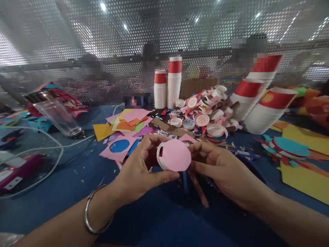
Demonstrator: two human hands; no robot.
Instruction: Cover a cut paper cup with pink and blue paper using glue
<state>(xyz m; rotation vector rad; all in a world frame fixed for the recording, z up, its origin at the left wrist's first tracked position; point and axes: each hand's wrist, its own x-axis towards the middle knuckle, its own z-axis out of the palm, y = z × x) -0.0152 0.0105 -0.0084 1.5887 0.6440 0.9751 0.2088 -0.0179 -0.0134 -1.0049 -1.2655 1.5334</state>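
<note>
My left hand (pixel 136 171) is curled round a short white cut-down paper cup (pixel 160 157), holding its round end up in the middle of the view. A pink paper disc (pixel 177 155) lies over that end, set off to the right, so part of the white rim shows at its left. The fingertips of my right hand (pixel 218 164) pinch the disc's right edge. Behind the disc hang narrow strips, one blue (pixel 185 182) and one brownish (pixel 199 190); where they attach is hidden. A pink sheet with a round hole (pixel 118 147) lies beyond my left hand.
Cut cup pieces (pixel 205 109) are heaped at the back, between stacks of red-and-white paper cups (pixel 174 82) and leaning stacks (pixel 267 109). Coloured paper (pixel 132 121), a glass bottle (pixel 58 115), a white cable (pixel 60 144) and a purple power strip (pixel 22 173) lie left. A turquoise-topped paper piece (pixel 291 147) lies right.
</note>
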